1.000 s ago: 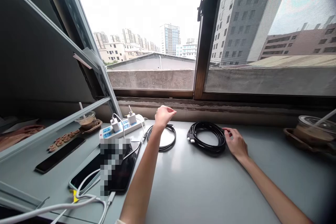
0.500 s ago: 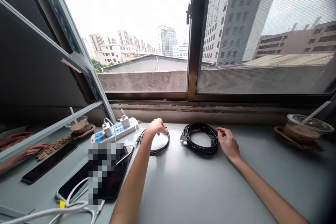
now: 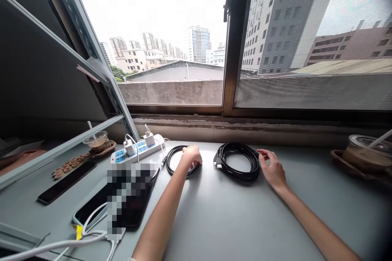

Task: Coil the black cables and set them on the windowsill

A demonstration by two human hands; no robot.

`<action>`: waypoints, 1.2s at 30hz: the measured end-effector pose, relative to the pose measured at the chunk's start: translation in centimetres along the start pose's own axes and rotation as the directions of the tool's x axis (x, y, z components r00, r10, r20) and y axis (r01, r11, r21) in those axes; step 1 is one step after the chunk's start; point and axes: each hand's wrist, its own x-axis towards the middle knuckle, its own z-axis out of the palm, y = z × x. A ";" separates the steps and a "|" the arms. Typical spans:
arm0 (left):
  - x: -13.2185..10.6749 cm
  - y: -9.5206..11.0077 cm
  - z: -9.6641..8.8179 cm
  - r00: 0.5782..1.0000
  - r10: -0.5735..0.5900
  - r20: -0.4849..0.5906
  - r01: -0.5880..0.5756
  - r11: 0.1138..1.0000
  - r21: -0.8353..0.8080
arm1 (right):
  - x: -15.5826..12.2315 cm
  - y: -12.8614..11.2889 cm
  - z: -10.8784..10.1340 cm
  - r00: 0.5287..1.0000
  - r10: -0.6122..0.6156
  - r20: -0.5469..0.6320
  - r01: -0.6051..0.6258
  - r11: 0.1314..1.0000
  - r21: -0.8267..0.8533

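Note:
A thin black cable [image 3: 170, 167] lies in a loose coil on the grey table. My left hand [image 3: 192, 156] reaches over its right side, fingers curled down around the loops; the fingertips are partly hidden behind the hand. To the right rests a thicker coiled black cable [image 3: 237, 178], with silver-tipped plugs at its left edge. My right hand [image 3: 273, 170] is at that coil's right edge, its bent fingers and thumb apart. Its fingertips meet or almost meet the cable end there.
A white power strip [image 3: 143, 147] with chargers stands back left. In front lie a tablet [image 3: 134, 208], phones and white cables [image 3: 92, 234]. Iced drinks [image 3: 366, 157] stand at both sides. A metal frame [image 3: 116, 94] crosses the left; behind it shows another person's hand [image 3: 26, 157].
My left hand has come down and forward onto the thin coil's right side. The right hand stays by the thick coil. The other person's hand has drawn back. The view has shifted slightly.

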 end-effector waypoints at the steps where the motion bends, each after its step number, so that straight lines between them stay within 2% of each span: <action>1: -0.1 -0.1 -0.1 1.000 0.007 0.007 -0.007 1.000 -0.010 | 0.0 0.0 0.0 1.000 -0.001 -0.001 0.001 1.000 -0.001; 5: -0.7 -0.7 -0.8 0.999 0.042 -0.035 -0.045 0.995 -0.092 | 0.0 0.3 0.2 1.000 -0.001 -0.001 0.001 1.000 -0.009; 9: -1.0 -1.2 -1.8 0.978 0.028 -0.208 -0.075 0.972 -0.222 | 0.0 0.5 0.3 1.000 -0.007 0.000 0.007 1.000 -0.023; 12: -1.0 -2.0 -2.5 0.933 -0.015 -0.360 -0.127 0.921 -0.369 | -0.1 0.8 0.4 1.000 -0.019 -0.010 0.018 0.999 -0.036; 16: -1.5 -3.5 -3.7 0.821 -0.090 -0.564 -0.285 0.791 -0.541 | 0.1 1.3 0.8 0.998 -0.042 -0.044 0.041 0.999 -0.036; 19: -2.7 -4.0 -4.9 0.744 -0.143 -0.653 -0.412 0.672 -0.616 | 0.2 1.6 1.0 0.993 -0.074 -0.088 0.072 0.997 -0.030; 25: -7.9 -2.3 -6.5 0.670 -0.080 -0.738 -0.653 0.412 -0.636 | 0.5 1.2 0.9 0.972 -0.149 -0.184 0.150 0.989 -0.004; 28: -10.4 -1.3 -6.5 0.649 -0.026 -0.760 -0.731 0.254 -0.633 | 0.4 -0.1 0.2 0.962 -0.179 -0.207 0.189 0.982 0.027; 31: -12.0 -0.6 -6.3 0.658 0.018 -0.753 -0.749 0.125 -0.651 | -0.1 -2.4 -0.7 0.955 -0.245 -0.169 0.261 0.962 0.078; 34: -13.1 0.1 -6.0 0.669 0.084 -0.738 -0.742 0.115 -0.660 | -1.1 -5.8 -1.5 0.932 -0.354 -0.083 0.362 0.920 0.149; 36: -13.7 0.6 -5.7 0.656 0.130 -0.744 -0.755 0.139 -0.641 | -1.7 -8.6 -2.1 0.911 -0.411 -0.024 0.407 0.891 0.199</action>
